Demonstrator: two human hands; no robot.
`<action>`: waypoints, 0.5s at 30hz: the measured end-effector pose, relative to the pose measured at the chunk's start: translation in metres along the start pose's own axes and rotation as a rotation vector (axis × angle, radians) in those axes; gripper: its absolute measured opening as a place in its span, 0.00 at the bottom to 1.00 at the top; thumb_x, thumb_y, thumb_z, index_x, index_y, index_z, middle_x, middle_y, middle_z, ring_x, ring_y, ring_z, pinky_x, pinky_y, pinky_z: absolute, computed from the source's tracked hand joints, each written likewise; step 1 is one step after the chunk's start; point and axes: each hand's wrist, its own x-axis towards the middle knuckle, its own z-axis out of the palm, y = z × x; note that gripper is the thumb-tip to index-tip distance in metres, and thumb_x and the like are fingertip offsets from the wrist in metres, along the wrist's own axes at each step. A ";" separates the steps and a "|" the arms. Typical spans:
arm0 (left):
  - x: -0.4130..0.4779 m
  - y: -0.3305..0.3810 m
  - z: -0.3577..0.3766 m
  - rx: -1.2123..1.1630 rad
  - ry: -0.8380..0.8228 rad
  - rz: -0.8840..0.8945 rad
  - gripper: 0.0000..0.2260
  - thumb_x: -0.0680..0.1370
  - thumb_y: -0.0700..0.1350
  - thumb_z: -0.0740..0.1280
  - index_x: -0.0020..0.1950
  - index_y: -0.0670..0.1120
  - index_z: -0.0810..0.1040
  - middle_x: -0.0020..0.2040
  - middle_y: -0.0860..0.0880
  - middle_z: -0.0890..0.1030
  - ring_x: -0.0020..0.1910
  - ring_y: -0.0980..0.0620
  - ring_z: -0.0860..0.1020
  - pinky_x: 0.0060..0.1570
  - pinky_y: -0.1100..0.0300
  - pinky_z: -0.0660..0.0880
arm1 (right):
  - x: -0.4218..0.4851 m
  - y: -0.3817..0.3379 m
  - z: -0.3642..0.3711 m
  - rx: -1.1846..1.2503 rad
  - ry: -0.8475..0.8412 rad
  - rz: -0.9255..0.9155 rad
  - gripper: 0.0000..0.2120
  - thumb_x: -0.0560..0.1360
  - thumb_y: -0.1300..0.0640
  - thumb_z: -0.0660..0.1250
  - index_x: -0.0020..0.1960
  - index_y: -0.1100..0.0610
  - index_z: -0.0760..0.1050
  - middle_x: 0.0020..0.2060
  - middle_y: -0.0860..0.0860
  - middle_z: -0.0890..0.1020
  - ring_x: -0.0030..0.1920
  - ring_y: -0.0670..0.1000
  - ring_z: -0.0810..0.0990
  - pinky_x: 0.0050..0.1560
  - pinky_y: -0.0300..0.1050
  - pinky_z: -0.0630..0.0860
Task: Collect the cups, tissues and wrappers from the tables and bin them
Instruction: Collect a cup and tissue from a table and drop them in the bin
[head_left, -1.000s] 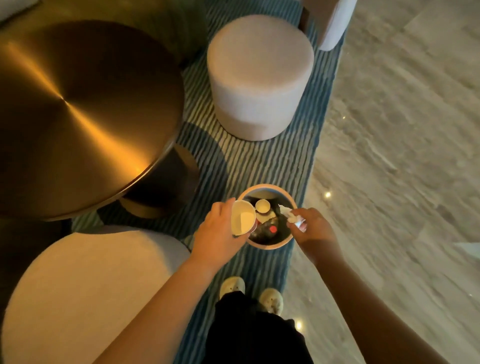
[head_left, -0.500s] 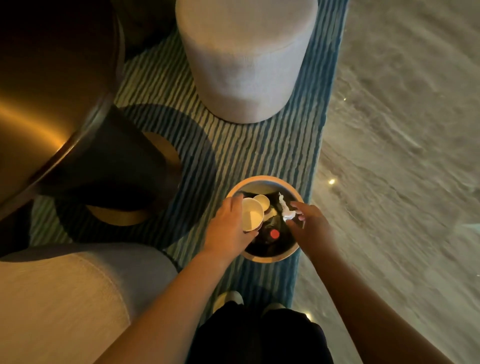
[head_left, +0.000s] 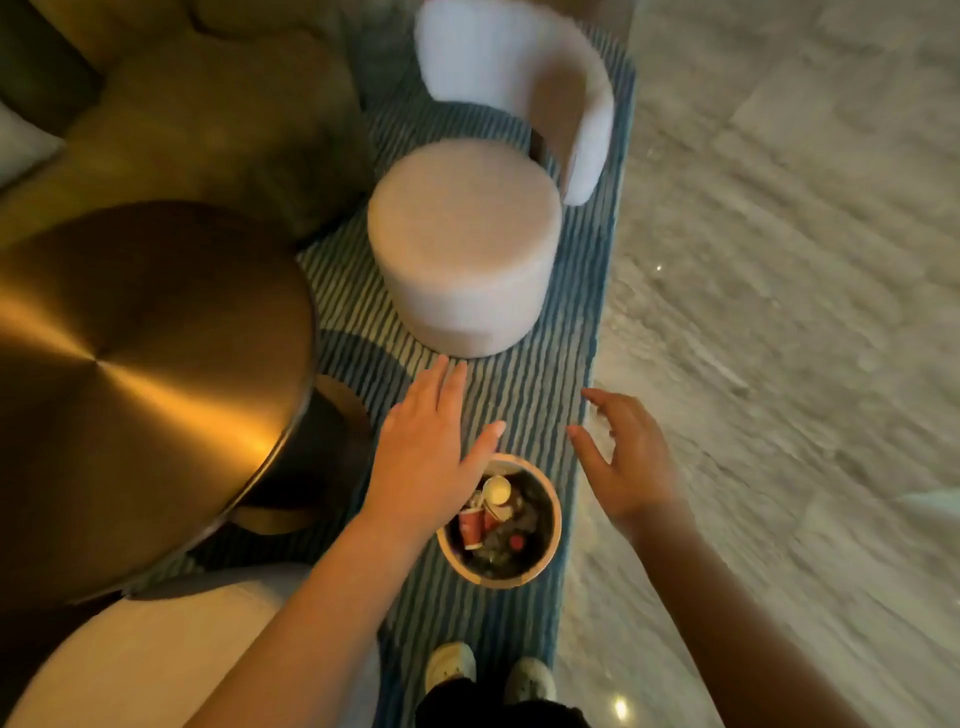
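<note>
Cups (head_left: 470, 526) lie inside the round bin (head_left: 554, 522), which stands on the striped rug (head_left: 524, 395). My left hand (head_left: 431, 452) is flat over its near rim, fingers straight, empty. My right hand (head_left: 626, 462) hovers beside it, fingers spread, empty. The brass table (head_left: 130, 384) is at left.

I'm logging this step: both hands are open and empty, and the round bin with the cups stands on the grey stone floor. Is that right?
No. In the head view the round bin stands on the blue striped rug, not the stone floor. The left hand and right hand are open and empty, and cups lie in the bin.
</note>
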 end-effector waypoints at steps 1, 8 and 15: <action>0.010 0.019 -0.032 0.007 0.035 0.021 0.32 0.76 0.65 0.49 0.75 0.48 0.55 0.75 0.47 0.57 0.73 0.49 0.55 0.67 0.50 0.59 | 0.006 -0.022 -0.029 0.010 0.035 -0.020 0.20 0.77 0.47 0.63 0.66 0.53 0.71 0.59 0.50 0.75 0.59 0.50 0.74 0.59 0.50 0.73; 0.113 0.158 -0.182 0.126 0.197 0.201 0.31 0.75 0.63 0.50 0.74 0.48 0.60 0.74 0.48 0.60 0.72 0.48 0.59 0.67 0.51 0.58 | 0.070 -0.103 -0.208 -0.043 0.254 -0.198 0.22 0.76 0.43 0.61 0.66 0.52 0.70 0.62 0.48 0.74 0.63 0.48 0.71 0.61 0.44 0.70; 0.247 0.292 -0.212 -0.008 0.358 0.266 0.29 0.76 0.63 0.55 0.74 0.53 0.57 0.75 0.52 0.57 0.73 0.52 0.56 0.68 0.49 0.57 | 0.172 -0.071 -0.362 -0.076 0.373 -0.307 0.22 0.75 0.42 0.61 0.66 0.49 0.69 0.62 0.45 0.72 0.63 0.45 0.71 0.59 0.37 0.67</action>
